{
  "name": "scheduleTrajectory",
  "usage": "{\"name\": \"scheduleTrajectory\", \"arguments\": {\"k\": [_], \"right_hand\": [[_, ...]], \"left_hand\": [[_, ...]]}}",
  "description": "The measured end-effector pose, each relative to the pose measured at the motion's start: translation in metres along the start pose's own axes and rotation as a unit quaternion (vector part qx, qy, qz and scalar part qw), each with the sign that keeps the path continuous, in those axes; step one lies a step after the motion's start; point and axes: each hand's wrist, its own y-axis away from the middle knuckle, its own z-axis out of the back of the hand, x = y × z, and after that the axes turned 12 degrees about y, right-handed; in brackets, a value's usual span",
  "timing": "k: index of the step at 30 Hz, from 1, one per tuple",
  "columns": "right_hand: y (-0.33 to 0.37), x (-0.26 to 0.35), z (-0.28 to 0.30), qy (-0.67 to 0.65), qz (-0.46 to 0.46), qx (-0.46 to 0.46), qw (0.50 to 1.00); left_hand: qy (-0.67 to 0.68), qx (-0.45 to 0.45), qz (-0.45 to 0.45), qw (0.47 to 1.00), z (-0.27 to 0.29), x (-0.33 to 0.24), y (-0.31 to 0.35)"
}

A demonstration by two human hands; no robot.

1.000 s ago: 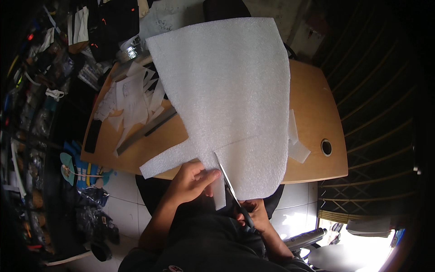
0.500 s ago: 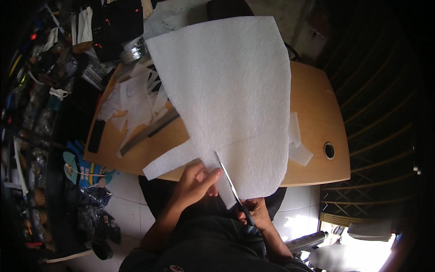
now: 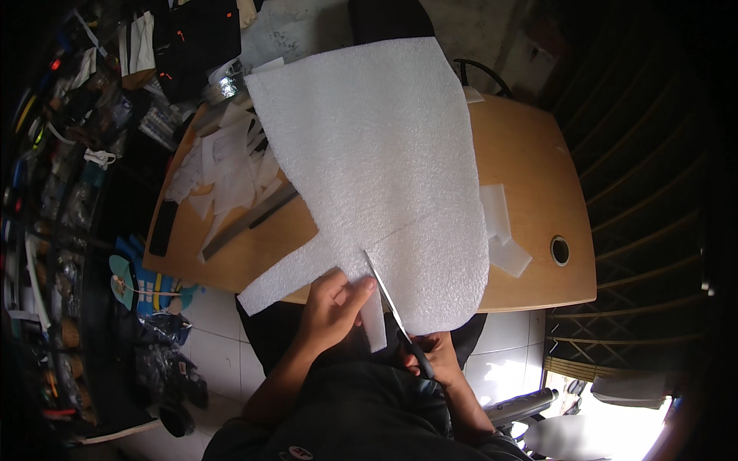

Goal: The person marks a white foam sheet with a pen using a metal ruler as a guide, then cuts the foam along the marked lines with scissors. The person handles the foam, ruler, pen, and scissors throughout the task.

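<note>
A large white foam sheet spreads over the wooden table and overhangs its near edge. My left hand pinches the sheet's near left part, thumb on top, beside a strip that sticks out to the left. A narrow cut flap hangs down between my hands. My right hand is closed round the black handles of a pair of scissors, whose blades point up and away into the sheet. A faint line crosses the foam just beyond the blade tip. Some right fingers are hidden under the sheet.
White scraps and a long metal ruler lie on the table at left. More foam scraps lie at right, near a round cable hole. Cluttered shelves stand at far left, a folding metal gate at right.
The sheet's far end has come down and leftward, showing more table at right. The narrow flap has swung left, away from the scissors. Both hands stay nearly in place.
</note>
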Motion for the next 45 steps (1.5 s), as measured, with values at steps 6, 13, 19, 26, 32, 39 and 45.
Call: {"name": "scheduleTrajectory", "arguments": {"k": [6,13,19,26,32,39,45], "right_hand": [[0.001,0.000,-0.001,0.064,-0.008,-0.028,0.997],[0.001,-0.012,0.001,0.061,0.015,-0.022,0.998],[0.004,-0.005,0.001,0.069,0.000,-0.028,0.997],[0.005,0.005,-0.004,0.057,0.021,-0.034,0.998],[0.005,0.015,-0.008,0.060,0.026,-0.032,0.997],[0.004,0.012,-0.011,0.046,0.033,-0.047,0.997],[0.013,0.003,0.009,0.119,-0.038,-0.083,0.989]], "left_hand": [[0.004,-0.053,0.034,0.998,0.007,0.006,-0.001],[0.038,-0.112,0.037,0.992,-0.004,-0.004,0.001],[0.000,-0.097,0.066,0.993,0.002,-0.006,0.004],[0.001,-0.110,0.091,0.990,-0.002,-0.008,0.008],[0.020,-0.104,0.135,0.985,-0.005,-0.013,0.011],[0.077,-0.078,0.143,0.984,0.000,-0.004,0.011],[0.057,0.151,0.076,0.984,0.101,-0.002,-0.016]]}}
